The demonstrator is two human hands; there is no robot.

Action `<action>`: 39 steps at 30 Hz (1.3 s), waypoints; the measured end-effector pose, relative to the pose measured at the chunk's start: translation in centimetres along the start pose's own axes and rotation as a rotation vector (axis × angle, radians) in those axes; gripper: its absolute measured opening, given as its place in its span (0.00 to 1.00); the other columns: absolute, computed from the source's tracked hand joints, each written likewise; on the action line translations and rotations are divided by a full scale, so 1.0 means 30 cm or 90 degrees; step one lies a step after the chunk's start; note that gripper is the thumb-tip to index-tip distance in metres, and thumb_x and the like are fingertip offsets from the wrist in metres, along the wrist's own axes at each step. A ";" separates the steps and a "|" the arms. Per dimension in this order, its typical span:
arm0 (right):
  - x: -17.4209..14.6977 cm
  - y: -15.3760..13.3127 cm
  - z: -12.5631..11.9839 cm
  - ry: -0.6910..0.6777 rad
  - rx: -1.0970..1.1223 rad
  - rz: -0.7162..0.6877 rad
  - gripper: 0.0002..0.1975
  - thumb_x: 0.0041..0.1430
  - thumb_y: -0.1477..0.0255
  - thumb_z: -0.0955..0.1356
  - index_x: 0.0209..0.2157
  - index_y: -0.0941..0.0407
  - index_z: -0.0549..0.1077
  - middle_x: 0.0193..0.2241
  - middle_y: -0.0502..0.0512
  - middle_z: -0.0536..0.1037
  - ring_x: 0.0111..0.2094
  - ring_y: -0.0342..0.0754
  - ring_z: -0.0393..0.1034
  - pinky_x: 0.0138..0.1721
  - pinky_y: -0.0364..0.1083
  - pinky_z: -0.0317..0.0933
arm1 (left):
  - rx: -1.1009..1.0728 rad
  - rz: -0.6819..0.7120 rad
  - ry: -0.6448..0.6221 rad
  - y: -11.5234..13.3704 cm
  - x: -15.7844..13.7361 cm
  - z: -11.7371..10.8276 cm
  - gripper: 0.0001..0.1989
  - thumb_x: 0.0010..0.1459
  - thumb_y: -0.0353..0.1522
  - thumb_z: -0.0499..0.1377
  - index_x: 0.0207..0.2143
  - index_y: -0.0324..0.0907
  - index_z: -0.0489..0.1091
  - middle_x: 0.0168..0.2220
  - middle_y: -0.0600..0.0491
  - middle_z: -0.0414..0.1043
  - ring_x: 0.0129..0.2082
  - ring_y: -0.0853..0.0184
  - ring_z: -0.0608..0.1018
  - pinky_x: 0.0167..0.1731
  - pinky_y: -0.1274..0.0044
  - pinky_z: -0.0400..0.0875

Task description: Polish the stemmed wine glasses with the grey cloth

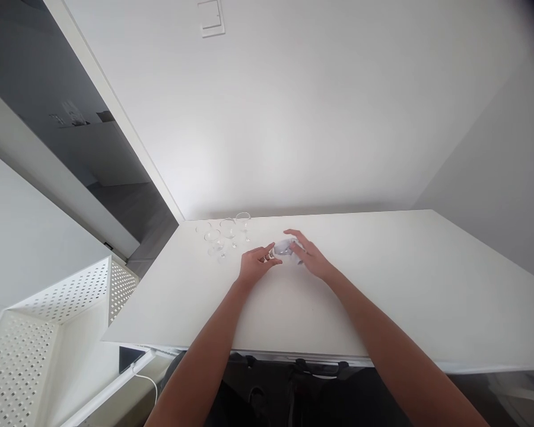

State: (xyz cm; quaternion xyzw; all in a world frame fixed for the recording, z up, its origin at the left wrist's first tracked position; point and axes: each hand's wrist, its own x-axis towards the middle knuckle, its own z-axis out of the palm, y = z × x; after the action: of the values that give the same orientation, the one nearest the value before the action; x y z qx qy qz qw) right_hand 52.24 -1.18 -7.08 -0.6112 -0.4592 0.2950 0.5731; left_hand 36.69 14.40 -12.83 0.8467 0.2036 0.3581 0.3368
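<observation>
Between my hands, above the white table, is a clear stemmed glass, tilted on its side. My left hand is closed around its left end, the thumb and fingers pinching it. At the other end my right hand presses a pale grey-white cloth against the glass, with the index finger stretched over it. Part of the cloth and the glass's rim are hidden by the right fingers. To the left of my hands several clear stemmed glasses stand upright, among them a front glass and a back glass.
A white wall rises behind the table, with a light switch on it. A white perforated shelf unit stands left of the table, near a white cable. A doorway opens at the left.
</observation>
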 end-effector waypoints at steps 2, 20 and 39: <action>0.002 0.002 0.003 -0.046 -0.046 0.009 0.25 0.66 0.50 0.63 0.61 0.42 0.66 0.32 0.49 0.74 0.29 0.48 0.63 0.32 0.46 0.61 | 0.042 0.014 -0.002 0.004 -0.004 0.002 0.24 0.49 0.45 0.71 0.50 0.51 0.80 0.26 0.58 0.73 0.23 0.73 0.65 0.30 0.77 0.66; -0.028 -0.052 -0.033 -0.100 0.009 0.052 0.23 0.65 0.51 0.63 0.60 0.39 0.68 0.43 0.51 0.77 0.41 0.52 0.68 0.37 0.47 0.64 | 0.043 0.043 -0.016 0.006 -0.006 -0.001 0.24 0.50 0.44 0.71 0.50 0.51 0.80 0.27 0.58 0.73 0.23 0.73 0.63 0.29 0.78 0.65; 0.084 0.111 0.029 0.310 0.382 0.072 0.20 0.60 0.51 0.68 0.36 0.54 0.74 0.42 0.61 0.82 0.43 0.56 0.76 0.37 0.50 0.71 | -0.228 -0.116 -0.058 0.055 0.014 -0.037 0.15 0.51 0.43 0.68 0.25 0.41 0.74 0.30 0.53 0.74 0.25 0.72 0.68 0.27 0.77 0.65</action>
State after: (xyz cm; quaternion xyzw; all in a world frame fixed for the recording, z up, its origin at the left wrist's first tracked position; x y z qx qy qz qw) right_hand 53.24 1.72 -10.05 -0.4929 -0.1687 0.2939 0.8014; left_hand 36.32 13.97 -10.88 0.7666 0.1969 0.3180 0.5220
